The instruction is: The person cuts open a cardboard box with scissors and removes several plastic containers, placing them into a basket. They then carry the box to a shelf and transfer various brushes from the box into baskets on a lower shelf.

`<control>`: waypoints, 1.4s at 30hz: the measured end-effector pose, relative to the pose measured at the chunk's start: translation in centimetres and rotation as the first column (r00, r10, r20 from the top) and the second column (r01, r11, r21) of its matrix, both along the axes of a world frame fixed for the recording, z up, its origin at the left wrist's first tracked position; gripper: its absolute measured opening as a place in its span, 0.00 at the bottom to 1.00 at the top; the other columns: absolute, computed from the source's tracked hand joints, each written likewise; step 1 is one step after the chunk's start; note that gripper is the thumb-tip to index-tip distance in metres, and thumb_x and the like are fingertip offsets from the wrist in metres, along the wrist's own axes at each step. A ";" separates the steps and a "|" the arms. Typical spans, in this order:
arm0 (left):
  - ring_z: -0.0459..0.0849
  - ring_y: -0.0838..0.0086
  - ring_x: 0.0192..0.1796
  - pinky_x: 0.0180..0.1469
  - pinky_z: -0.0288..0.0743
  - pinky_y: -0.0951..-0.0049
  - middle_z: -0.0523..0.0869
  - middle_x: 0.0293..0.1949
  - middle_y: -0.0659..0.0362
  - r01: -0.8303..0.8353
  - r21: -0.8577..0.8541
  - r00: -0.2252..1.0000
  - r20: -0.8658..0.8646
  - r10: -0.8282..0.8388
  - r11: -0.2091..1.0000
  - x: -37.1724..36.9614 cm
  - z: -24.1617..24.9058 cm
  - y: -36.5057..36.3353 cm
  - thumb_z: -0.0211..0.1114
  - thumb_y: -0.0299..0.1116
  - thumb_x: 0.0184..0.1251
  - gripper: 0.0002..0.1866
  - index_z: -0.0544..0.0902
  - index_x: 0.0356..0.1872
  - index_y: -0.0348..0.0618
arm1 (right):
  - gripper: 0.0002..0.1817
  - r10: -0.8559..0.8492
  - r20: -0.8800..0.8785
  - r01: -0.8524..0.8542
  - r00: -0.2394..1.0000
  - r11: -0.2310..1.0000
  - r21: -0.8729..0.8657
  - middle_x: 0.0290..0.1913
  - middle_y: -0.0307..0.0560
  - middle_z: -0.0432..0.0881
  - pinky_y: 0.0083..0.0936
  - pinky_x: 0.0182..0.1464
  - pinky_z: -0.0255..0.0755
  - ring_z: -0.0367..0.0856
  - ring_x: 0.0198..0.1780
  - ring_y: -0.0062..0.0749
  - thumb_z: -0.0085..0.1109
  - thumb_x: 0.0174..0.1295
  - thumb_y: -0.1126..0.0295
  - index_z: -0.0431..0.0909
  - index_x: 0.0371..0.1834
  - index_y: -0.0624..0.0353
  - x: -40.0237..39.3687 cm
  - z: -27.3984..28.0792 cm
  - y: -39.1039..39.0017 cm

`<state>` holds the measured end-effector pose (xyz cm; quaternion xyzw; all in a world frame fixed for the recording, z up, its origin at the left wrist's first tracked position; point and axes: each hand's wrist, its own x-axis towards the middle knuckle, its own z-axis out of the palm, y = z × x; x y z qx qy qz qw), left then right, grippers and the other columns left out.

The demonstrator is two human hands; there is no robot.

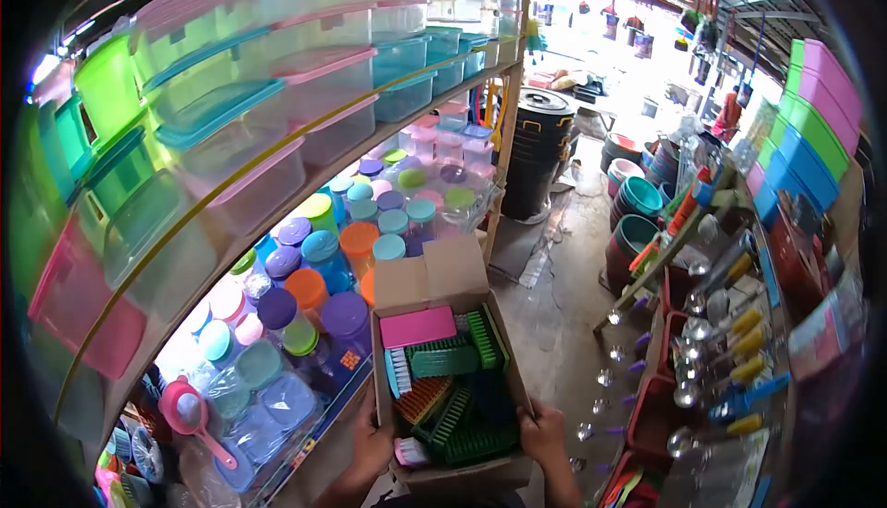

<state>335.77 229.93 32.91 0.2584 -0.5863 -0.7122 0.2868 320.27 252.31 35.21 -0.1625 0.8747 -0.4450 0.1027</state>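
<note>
Between my two hands is an open cardboard box (pixel 427 272), its far flap standing up. My left hand (pixel 371 434) grips the box's left side and my right hand (pixel 542 429) grips its right side, fingers partly hidden by the cardboard. Inside lie several scrub brushes: a pink brush (pixel 418 326) at the far left, a green brush (pixel 445 361) across the middle, and an orange-bristled brush (pixel 423 399) below it. A white-and-pink brush (pixel 411 452) sits in the near left corner.
Left of the box, a shelf holds lidded jars (pixel 346 316) and a pink dipper (pixel 192 416); clear storage boxes (pixel 333 78) stack above. On the right hang metal ladles (pixel 688 392) beside red bins (pixel 651 416). Ahead along the floor (pixel 531 277) stand black bins (pixel 536 152) and nested buckets (pixel 633 240).
</note>
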 end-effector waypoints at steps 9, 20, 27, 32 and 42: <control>0.78 0.68 0.62 0.62 0.70 0.74 0.77 0.65 0.52 -0.194 -0.106 0.978 0.060 0.201 0.975 -12.0 2.7 -4.6 0.50 0.11 0.52 0.44 0.62 0.77 0.40 | 0.18 0.205 0.037 -0.202 0.978 0.978 -0.055 0.43 0.63 0.86 0.36 0.50 0.77 0.87 0.48 0.53 0.56 0.66 0.67 0.81 0.58 0.55 -16.0 2.6 -7.2; 0.73 0.60 0.69 0.68 0.66 0.70 0.70 0.71 0.50 -0.469 -0.102 0.868 0.129 0.480 0.877 -17.3 6.1 -19.5 0.48 0.13 0.47 0.46 0.60 0.77 0.38 | 0.17 0.594 -0.070 -0.596 0.801 0.803 -0.001 0.42 0.65 0.85 0.48 0.51 0.75 0.84 0.48 0.62 0.53 0.67 0.66 0.81 0.57 0.52 -27.2 1.7 -31.7; 0.72 0.61 0.70 0.66 0.69 0.70 0.70 0.71 0.50 -0.539 -0.107 0.836 0.055 0.546 0.835 -17.3 0.3 -24.1 0.51 0.16 0.56 0.42 0.58 0.78 0.39 | 0.16 0.706 -0.055 -0.702 0.706 0.708 0.083 0.43 0.66 0.85 0.51 0.52 0.75 0.83 0.48 0.63 0.55 0.66 0.63 0.82 0.54 0.55 -28.9 -0.3 -37.8; 0.71 0.62 0.70 0.68 0.69 0.69 0.70 0.72 0.50 -0.582 -0.118 0.785 0.178 0.594 0.804 -17.6 0.9 -23.3 0.55 0.20 0.64 0.37 0.58 0.77 0.39 | 0.23 0.763 0.011 -0.747 0.647 0.631 0.210 0.50 0.65 0.84 0.50 0.54 0.76 0.83 0.51 0.62 0.57 0.65 0.58 0.76 0.60 0.56 -29.2 1.4 -38.7; 0.65 0.41 0.70 0.72 0.61 0.51 0.70 0.65 0.36 0.080 -0.918 0.531 0.369 0.763 0.388 -18.5 4.7 -23.7 0.67 0.32 0.58 0.35 0.70 0.70 0.42 | 0.34 0.676 -0.595 -0.744 0.434 0.641 0.186 0.64 0.54 0.72 0.47 0.67 0.65 0.69 0.68 0.51 0.67 0.56 0.64 0.68 0.67 0.56 -28.3 3.6 -39.7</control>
